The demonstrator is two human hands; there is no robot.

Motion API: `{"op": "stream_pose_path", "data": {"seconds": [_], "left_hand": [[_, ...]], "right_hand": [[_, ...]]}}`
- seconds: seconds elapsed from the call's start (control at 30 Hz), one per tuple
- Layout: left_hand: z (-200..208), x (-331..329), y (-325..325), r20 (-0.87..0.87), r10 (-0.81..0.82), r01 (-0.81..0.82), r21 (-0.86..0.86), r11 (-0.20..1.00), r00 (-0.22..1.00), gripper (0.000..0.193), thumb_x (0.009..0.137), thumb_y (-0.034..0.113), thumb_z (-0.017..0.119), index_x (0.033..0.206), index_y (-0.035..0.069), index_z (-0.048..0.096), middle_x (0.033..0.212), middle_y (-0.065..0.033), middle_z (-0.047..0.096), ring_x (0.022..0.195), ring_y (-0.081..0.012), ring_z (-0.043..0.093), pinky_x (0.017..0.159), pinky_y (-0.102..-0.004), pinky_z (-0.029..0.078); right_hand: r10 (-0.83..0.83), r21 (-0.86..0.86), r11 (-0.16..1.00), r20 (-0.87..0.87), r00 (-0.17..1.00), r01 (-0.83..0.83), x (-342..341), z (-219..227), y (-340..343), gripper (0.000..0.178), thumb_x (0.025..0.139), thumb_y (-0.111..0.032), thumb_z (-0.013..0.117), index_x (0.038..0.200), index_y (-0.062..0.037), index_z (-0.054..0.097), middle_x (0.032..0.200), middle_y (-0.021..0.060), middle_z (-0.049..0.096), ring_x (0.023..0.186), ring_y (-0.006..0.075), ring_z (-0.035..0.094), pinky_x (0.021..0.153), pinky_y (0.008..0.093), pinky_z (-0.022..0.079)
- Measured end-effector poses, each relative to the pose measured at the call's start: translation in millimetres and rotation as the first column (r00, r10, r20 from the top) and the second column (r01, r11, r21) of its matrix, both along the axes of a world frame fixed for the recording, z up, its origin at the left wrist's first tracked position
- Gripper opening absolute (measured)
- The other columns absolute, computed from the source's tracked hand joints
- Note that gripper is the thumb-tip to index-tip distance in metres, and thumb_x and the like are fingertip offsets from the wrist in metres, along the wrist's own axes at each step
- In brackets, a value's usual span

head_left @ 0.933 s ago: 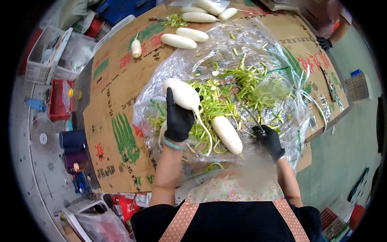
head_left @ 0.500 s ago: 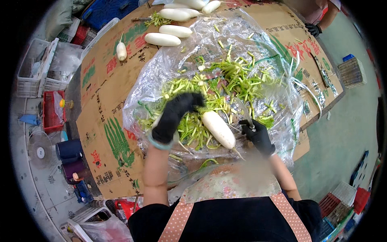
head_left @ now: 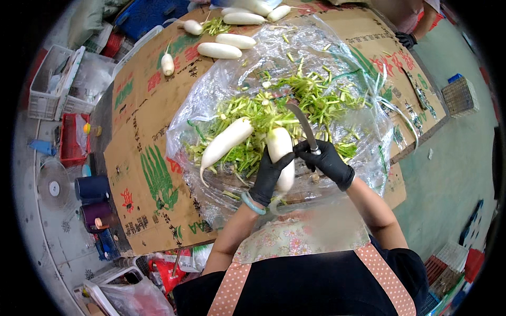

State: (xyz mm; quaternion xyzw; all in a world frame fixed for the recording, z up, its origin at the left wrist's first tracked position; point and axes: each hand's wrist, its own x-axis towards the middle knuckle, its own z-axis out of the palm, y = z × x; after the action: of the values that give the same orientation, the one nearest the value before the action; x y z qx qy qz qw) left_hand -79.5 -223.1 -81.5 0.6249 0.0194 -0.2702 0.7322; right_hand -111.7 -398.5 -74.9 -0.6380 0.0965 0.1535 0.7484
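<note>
My left hand (head_left: 269, 178), in a black glove, is closed around a white radish (head_left: 280, 143) with its pale green top pointing away from me. In my right hand (head_left: 333, 167), also black-gloved, is a knife with a curved blade (head_left: 303, 120), just right of the radish's top. Another white radish (head_left: 227, 141) lies to the left, its thin root toward me. Chopped green stems (head_left: 311, 95) are heaped under and beyond both radishes on a clear plastic sheet (head_left: 211, 100).
Cardboard (head_left: 134, 184) covers the table under the sheet. Several whole radishes (head_left: 220, 50) lie at the far edge. Another long blade (head_left: 414, 88) rests at the right. A co-worker's gloved hand (head_left: 406, 39) is at the far right corner. Crates (head_left: 74, 139) stand left of the table.
My left hand has moved right and taken hold of a radish, now more upright. A second radish shows where that hand was. The knife blade is raised beside the held radish.
</note>
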Motion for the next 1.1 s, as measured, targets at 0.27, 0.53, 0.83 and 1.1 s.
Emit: {"op": "stream_pose_path", "data": {"seconds": [0.27,0.53,0.83,1.1], "left_hand": [[39,5,0,0.523,-0.265,0.107,0.313,0.944,0.810,0.064,0.067,0.016,0.075,0.119,0.000,0.043,0.108,-0.0119,0.055,0.101,-0.0213,0.053,0.088,-0.0329,0.041],[42,-4,11,0.377,-0.345,0.251,0.276,0.928,0.860,0.058,0.067,0.014,0.075,0.115,0.000,0.046,0.103,-0.0098,0.057,0.092,-0.0166,0.056,0.081,-0.0300,0.045],[52,5,18,0.039,-0.016,0.038,-0.655,0.755,0.999,0.065,0.076,0.044,0.058,0.124,0.005,0.039,0.102,-0.0121,0.057,0.092,-0.0231,0.058,0.081,-0.0354,0.048],[39,24,5,-0.322,0.161,-0.357,-0.774,0.523,0.933,0.058,0.088,0.053,0.038,0.129,0.011,0.037,0.119,-0.0107,0.051,0.109,-0.0271,0.050,0.095,-0.0439,0.039]], "right_hand": [[0.230,-0.735,0.599,0.539,0.810,0.318,-13,33,-12,0.026,0.075,-0.016,0.063,0.100,-0.0116,0.059,0.081,0.0096,0.059,0.068,0.0294,0.058,0.057,0.0357,0.046],[0.407,-0.783,0.563,0.543,0.735,0.266,3,37,-20,0.029,0.074,-0.021,0.059,0.102,-0.0121,0.058,0.080,0.0111,0.058,0.073,0.0300,0.058,0.061,0.0383,0.046],[0.070,-0.577,0.813,-0.031,0.997,-0.075,-5,-38,-77,0.025,0.082,-0.027,0.060,0.092,-0.0044,0.064,0.069,0.0095,0.064,0.059,0.0196,0.061,0.057,0.0310,0.047],[-0.039,0.100,0.995,0.079,0.996,0.031,-20,29,17,0.045,0.081,-0.021,0.064,0.121,-0.0054,0.051,0.092,0.0031,0.063,0.067,0.0057,0.053,0.051,0.0211,0.043]]}}
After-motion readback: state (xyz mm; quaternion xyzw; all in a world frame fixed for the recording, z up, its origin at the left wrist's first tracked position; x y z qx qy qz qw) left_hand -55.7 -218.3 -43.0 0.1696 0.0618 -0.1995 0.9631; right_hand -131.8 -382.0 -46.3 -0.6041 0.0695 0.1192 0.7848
